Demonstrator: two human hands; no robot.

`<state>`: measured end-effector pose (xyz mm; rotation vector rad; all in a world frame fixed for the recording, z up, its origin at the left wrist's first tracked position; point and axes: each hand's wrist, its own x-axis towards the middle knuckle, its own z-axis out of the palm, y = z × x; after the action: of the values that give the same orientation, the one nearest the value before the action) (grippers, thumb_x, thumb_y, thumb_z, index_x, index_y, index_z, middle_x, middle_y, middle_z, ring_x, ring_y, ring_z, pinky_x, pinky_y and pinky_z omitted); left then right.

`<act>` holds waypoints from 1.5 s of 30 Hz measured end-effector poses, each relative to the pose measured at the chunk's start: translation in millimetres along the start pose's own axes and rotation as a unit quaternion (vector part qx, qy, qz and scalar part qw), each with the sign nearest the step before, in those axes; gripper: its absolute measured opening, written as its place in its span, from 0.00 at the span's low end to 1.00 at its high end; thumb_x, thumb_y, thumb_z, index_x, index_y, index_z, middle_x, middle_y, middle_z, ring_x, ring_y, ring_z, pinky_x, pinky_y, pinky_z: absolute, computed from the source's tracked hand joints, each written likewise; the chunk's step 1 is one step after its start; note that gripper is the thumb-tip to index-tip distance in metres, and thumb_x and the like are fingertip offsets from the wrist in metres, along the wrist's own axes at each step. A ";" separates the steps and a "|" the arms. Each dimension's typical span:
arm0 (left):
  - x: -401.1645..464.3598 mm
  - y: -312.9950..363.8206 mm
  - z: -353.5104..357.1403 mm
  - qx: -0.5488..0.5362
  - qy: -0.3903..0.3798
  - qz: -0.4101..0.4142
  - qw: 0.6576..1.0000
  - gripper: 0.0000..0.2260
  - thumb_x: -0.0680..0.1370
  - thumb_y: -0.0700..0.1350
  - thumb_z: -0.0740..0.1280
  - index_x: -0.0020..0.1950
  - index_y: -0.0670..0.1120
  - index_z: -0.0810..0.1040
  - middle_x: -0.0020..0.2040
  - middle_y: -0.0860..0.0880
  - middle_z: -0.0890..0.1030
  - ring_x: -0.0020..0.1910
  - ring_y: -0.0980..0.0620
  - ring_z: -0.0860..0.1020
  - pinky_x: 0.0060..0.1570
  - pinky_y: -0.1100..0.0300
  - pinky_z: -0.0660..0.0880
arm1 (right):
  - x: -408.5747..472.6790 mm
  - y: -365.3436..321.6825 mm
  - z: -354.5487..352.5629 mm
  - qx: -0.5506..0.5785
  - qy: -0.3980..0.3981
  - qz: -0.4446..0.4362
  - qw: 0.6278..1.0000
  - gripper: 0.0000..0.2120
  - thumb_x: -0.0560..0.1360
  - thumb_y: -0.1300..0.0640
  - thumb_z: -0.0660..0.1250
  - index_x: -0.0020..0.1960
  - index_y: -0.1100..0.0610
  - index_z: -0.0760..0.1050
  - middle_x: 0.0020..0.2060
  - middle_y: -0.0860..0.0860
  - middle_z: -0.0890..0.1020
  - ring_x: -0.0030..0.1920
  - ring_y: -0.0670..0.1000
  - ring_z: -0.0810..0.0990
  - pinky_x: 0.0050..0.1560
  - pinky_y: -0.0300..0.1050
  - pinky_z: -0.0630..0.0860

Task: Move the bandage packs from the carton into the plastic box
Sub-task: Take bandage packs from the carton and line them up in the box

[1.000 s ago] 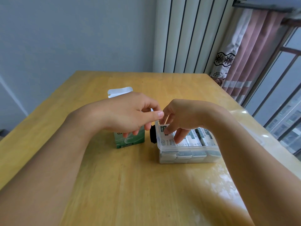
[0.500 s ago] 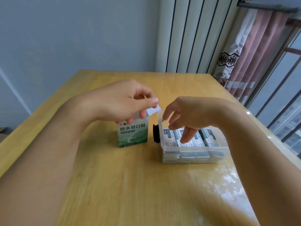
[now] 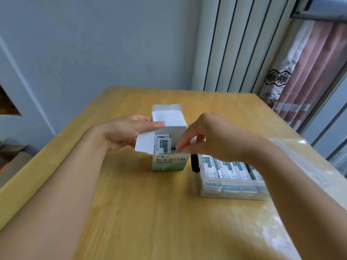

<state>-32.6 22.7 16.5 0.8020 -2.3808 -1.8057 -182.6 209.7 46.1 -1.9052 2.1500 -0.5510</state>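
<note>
A green and white carton (image 3: 170,163) stands upright in the middle of the wooden table, its white flaps open. Bandage packs (image 3: 163,145) stand inside it and show at the top. My left hand (image 3: 124,134) holds the carton's left side, thumb on the back flap. My right hand (image 3: 208,139) hovers over the carton's right edge, fingertips pinched at the opening beside the packs; whether they touch a pack is unclear. To the right sits the clear plastic box (image 3: 232,192) with several packs laid in rows.
The box's clear lid (image 3: 300,162) lies on the table (image 3: 150,212) behind my right forearm. A black latch (image 3: 194,164) sits on the box's left end. A radiator and curtain stand beyond the table's far right edge.
My right hand left the plastic box and moved left to the carton's opening. My left hand shifted from the top of the carton to its left side, and the flaps now stand open.
</note>
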 end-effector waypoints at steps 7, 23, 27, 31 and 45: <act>-18.4 28.7 6.3 0.117 -0.060 0.088 0.987 0.23 0.67 0.46 0.76 0.62 0.55 0.80 0.63 0.56 0.82 0.51 0.49 0.86 0.52 0.38 0.81 | -13.2 -25.7 -4.6 -0.185 -0.009 0.041 0.982 0.18 0.70 0.56 0.77 0.58 0.48 0.81 0.44 0.46 0.82 0.40 0.49 0.78 0.33 0.44 0.75; -21.1 40.7 8.1 0.163 -0.041 0.124 0.978 0.19 0.73 0.46 0.71 0.62 0.41 0.79 0.61 0.49 0.82 0.56 0.46 0.83 0.53 0.51 0.80 | -8.9 -31.2 17.1 -0.158 -0.157 0.047 0.974 0.31 0.77 0.64 0.58 0.71 0.34 0.68 0.63 0.48 0.78 0.56 0.55 0.79 0.54 0.52 0.80; -20.6 42.6 12.6 0.165 -0.035 0.135 0.976 0.16 0.74 0.45 0.72 0.58 0.38 0.78 0.55 0.48 0.84 0.46 0.50 0.84 0.42 0.61 0.77 | -8.2 -34.5 16.8 -0.190 -0.202 0.048 0.960 0.34 0.74 0.69 0.59 0.70 0.37 0.71 0.51 0.46 0.80 0.47 0.54 0.77 0.42 0.45 0.75; -20.8 44.5 15.8 0.162 -0.018 0.143 0.976 0.14 0.72 0.47 0.71 0.51 0.38 0.78 0.49 0.49 0.84 0.43 0.54 0.82 0.46 0.56 0.76 | -5.7 -35.4 24.8 -0.216 -0.182 0.053 0.958 0.14 0.76 0.67 0.58 0.53 0.51 0.76 0.40 0.49 0.77 0.44 0.56 0.76 0.35 0.44 0.70; -18.4 44.3 13.9 0.151 0.078 0.139 0.976 0.05 0.78 0.41 0.71 0.45 0.41 0.77 0.47 0.44 0.83 0.40 0.54 0.79 0.40 0.59 0.74 | -8.1 -30.4 8.1 -0.026 -0.113 0.012 0.993 0.13 0.80 0.42 0.63 0.51 0.48 0.82 0.39 0.47 0.81 0.40 0.46 0.77 0.42 0.44 0.74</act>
<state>-37.9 51.0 57.3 0.5687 -2.5424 -1.2509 -150.7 213.9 50.7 -1.8645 2.0573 -0.2605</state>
